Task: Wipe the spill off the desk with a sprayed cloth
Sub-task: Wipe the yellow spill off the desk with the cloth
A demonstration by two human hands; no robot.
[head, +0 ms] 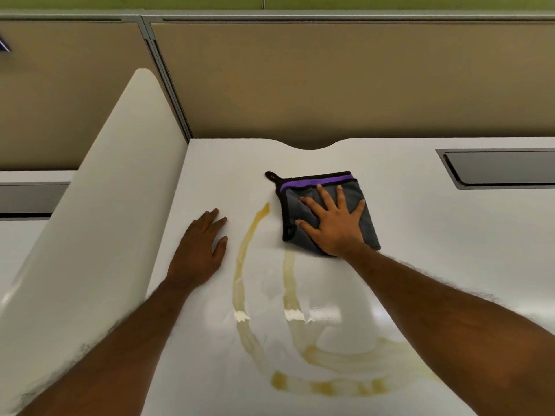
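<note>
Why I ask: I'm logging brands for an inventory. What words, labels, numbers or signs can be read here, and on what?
No text can be read anywhere in this view.
cloth: grey, purple band, black trim; no label or brand shows.
desk: plain white, no print.
blue and white scrap at the far left edge: cut off, unreadable.

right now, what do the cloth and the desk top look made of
Cloth: probably microfibre or terry, a matte grey nap with purple band, black stitched edging and a loop. Desk: seemingly hard white laminate or similar, smooth semi-gloss; it shows glare, and the spill sits on top in streaks.
</note>
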